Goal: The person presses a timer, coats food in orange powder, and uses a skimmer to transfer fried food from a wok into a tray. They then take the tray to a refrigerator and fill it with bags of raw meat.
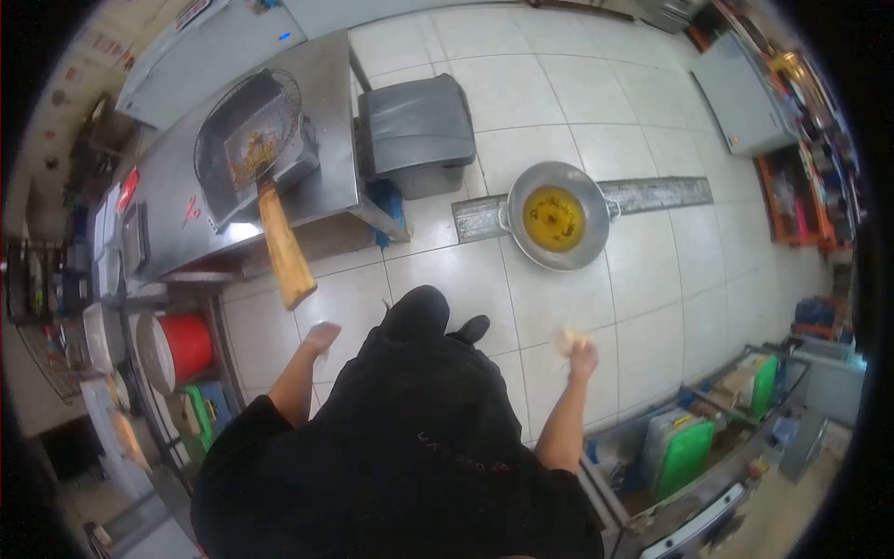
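- Left hand (322, 337): held out beside the person's dark clothing (400, 447), just beyond the lower end of a wooden handle (287, 252) and apart from it; whether the fingers grasp anything, I cannot tell.
- Right hand (583, 353): closed about a pale, crumpled item (567, 341), its material unclear from here, held out over the tiled floor (475, 270).
- Wok (559, 261): a two-handled metal vessel, ahead of the right hand and well apart from it, set over a metal floor strip (652, 195); yellow liquid (544, 235) fills its bottom, with dark bits gathered mostly near the middle.
- Tabletop (331, 102): steel, to the person's left; it bears a grey tub (214, 149), across which the round wire strainer joined to the wooden handle lies. Small brown pieces (250, 160) show within the wire; the handle juts past the table's edge.
- Grey bin (416, 121): lidded, on the floor beside the tabletop.
- Lower left, a red bucket (186, 349); lower right, a container with a green side (684, 461).
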Motion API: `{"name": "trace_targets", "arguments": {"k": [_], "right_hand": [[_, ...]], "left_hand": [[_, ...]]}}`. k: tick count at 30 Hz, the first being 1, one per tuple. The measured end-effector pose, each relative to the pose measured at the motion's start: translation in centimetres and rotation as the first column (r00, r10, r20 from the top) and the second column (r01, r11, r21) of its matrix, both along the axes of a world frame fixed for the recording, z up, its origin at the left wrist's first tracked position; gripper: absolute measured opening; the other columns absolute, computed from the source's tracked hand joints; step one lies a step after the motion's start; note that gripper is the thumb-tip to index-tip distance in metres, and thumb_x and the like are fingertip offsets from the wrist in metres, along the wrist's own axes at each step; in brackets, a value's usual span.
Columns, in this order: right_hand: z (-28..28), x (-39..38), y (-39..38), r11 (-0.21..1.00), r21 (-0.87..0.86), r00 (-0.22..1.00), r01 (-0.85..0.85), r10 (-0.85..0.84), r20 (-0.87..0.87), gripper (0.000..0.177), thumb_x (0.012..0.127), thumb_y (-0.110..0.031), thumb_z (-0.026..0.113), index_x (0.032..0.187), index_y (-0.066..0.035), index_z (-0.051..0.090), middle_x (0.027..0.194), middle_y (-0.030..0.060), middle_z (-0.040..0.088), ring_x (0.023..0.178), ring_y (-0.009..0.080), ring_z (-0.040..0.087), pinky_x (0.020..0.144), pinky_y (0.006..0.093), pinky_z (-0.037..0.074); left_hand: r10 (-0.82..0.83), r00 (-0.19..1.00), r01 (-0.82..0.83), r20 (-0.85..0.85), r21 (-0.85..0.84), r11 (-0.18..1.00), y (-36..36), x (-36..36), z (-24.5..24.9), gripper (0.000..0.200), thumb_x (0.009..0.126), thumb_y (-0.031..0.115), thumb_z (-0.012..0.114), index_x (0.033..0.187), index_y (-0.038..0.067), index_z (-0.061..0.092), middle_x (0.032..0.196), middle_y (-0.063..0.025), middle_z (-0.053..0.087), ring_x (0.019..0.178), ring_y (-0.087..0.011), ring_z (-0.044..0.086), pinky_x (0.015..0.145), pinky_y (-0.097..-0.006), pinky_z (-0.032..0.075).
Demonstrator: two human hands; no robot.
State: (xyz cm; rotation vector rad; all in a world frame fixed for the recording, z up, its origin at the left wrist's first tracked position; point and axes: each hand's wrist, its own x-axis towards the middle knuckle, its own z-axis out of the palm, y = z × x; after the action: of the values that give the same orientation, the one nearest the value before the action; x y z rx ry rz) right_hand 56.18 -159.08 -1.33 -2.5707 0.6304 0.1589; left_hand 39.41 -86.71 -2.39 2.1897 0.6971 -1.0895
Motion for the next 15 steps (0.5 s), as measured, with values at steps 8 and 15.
{"name": "trace_targets", "arguments": {"k": [8,15], "right_hand": [[5.4,35.0,7.1,0.906,0.422,0.975,0.022,-0.112,0.19,0.035,0.094,-0.026,0.068,0.112,0.004,0.063,0.1,0.0097,0.067,0.092,0.0195,0.064,0.078,0.0354,0.053],[5.5,51.0,20.8,0.797,0.574,0.971,-0.185,0.058,0.232,0.036,0.095,-0.015,0.07,0.123,0.003,0.057,0.107,0.0073,0.065,0.094,0.0146,0.062,0.079,0.0292,0.053]], "left_hand": [[0.476,0.824,-0.506,-0.308,-0.023,0.862,-4.2,-1.4,-7.2,0.048,0.097,0.047,0.05,0.112,0.005,0.067,0.098,-0.0113,0.07,0.081,-0.0232,0.065,0.069,-0.0418,0.055],[0.881,0.473,-0.854,-0.024,-0.256,0.452,2.5,19.1,-0.2,0.043,0.098,0.037,0.056,0.133,0.014,0.059,0.121,-0.0054,0.062,0.105,-0.021,0.057,0.083,-0.0426,0.052]]}}
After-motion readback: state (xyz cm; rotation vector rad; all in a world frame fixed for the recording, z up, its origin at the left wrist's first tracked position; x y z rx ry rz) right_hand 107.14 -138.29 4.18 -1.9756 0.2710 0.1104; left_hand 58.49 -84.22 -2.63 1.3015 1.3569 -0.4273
